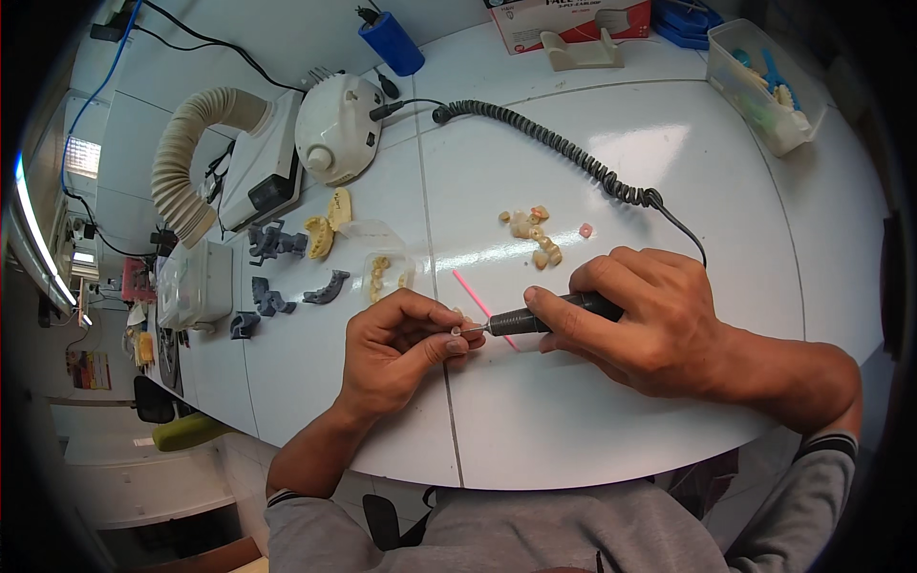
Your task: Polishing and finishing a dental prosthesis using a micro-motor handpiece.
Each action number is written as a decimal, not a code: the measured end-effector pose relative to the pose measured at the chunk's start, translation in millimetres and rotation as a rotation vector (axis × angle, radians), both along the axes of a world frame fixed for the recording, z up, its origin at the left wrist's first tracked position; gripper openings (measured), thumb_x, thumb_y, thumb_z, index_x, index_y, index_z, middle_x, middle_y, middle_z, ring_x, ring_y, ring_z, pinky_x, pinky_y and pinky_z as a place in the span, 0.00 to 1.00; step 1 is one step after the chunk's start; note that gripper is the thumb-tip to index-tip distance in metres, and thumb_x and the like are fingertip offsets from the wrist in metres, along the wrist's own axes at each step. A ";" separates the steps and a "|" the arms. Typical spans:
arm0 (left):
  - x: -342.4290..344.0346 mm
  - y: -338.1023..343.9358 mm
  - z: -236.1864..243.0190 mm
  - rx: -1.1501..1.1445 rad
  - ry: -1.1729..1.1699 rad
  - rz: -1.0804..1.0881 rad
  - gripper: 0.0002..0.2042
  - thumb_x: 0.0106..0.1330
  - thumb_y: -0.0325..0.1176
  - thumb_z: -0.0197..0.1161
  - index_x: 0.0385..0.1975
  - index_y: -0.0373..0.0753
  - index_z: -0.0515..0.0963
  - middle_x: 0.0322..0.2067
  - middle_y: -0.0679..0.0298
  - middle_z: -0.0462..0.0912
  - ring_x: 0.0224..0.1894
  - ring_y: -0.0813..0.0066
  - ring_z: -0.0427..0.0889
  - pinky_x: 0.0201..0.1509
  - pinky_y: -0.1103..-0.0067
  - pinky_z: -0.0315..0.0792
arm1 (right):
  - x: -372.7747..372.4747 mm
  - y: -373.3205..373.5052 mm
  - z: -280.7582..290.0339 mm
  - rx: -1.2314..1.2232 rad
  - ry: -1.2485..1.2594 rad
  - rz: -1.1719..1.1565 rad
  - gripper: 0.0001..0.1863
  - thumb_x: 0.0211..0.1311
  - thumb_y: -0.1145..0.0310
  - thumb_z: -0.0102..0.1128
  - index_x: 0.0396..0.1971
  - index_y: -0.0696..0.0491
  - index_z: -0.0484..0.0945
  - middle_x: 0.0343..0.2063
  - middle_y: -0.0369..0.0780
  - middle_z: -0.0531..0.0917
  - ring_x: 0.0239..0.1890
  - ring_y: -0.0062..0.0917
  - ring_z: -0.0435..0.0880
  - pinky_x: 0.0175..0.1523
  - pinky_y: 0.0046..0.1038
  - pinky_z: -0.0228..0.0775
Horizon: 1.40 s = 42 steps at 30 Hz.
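Observation:
My left hand [390, 351] is closed, pinching a small tooth-coloured dental piece [457, 331] between thumb and fingers. Most of that piece is hidden by the fingertips. From the right, my right hand [654, 320] grips a black rotary handpiece [519, 323], held nearly level with its thin metal bur at the piece. Whether the bur touches it or turns, I cannot tell. A thin pink stick [470, 288] lies on the table beneath the handpiece's tip. Just beyond the hands is a loose cluster of tooth-coloured dental pieces [522, 225], some with pink parts.
A coiled black cord [544, 140] joins the handpiece to a white control unit [334, 134]. Left of it stands a ribbed beige hose [177, 162]. Grey dental models [272, 241], yellow casts [319, 237] and a clear tray [403, 250] lie at left. A plastic tub [789, 136] stands far right.

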<state>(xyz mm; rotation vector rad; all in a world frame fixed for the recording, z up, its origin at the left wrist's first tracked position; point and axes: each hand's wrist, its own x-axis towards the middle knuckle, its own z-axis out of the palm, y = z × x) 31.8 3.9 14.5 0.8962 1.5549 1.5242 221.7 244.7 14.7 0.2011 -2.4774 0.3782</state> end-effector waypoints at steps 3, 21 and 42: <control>-0.6 -1.3 0.2 -0.014 0.012 -0.016 0.08 0.73 0.15 0.67 0.49 0.28 0.82 0.45 0.51 0.90 0.51 0.63 0.93 0.53 0.74 0.91 | 1.0 0.3 2.1 0.051 0.024 -0.001 0.15 0.64 0.58 0.74 0.48 0.46 0.90 0.28 0.33 0.79 0.27 0.20 0.81 0.27 0.25 0.70; 0.4 -0.6 1.8 -0.055 0.142 -0.005 0.08 0.70 0.16 0.71 0.47 0.28 0.84 0.44 0.54 0.91 0.47 0.71 0.92 0.54 0.78 0.88 | 2.7 -0.5 4.9 0.146 0.058 -0.026 0.13 0.62 0.61 0.73 0.45 0.47 0.92 0.28 0.33 0.80 0.26 0.19 0.78 0.25 0.23 0.64; 8.5 2.8 5.1 -0.159 0.210 0.053 0.06 0.66 0.17 0.75 0.39 0.30 0.84 0.39 0.58 0.90 0.42 0.77 0.91 0.49 0.81 0.86 | 5.9 -9.6 6.8 0.225 0.132 -0.055 0.11 0.53 0.69 0.73 0.37 0.53 0.93 0.24 0.33 0.78 0.24 0.18 0.74 0.24 0.23 0.58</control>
